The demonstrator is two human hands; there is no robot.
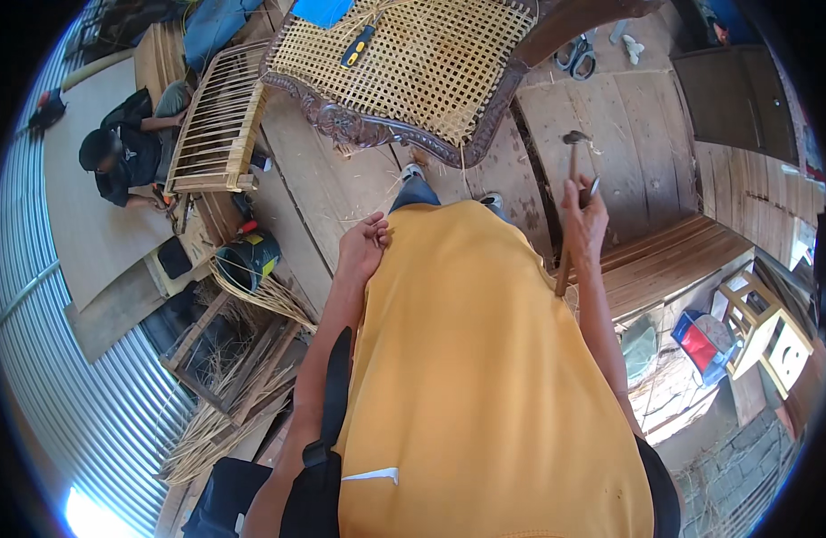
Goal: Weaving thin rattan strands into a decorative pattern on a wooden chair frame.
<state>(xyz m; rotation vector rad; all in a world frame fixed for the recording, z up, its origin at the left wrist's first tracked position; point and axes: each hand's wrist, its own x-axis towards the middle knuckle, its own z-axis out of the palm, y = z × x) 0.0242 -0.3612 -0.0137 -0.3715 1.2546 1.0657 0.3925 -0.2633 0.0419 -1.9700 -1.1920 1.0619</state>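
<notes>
Right hand (585, 220) grips dark-headed hammer with brown wooden handle (573, 163); long axis fore-aft, head away from body. Left hand (365, 242) curled, contents unclear.

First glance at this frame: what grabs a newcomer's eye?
The yellow shirt front, filling the lower middle. Then the woven cane panel in its dark carved frame, top centre, with a yellow-and-black screwdriver lying on it. Right of the shirt, the right hand grips a hammer, its head toward the picture's top.
</notes>
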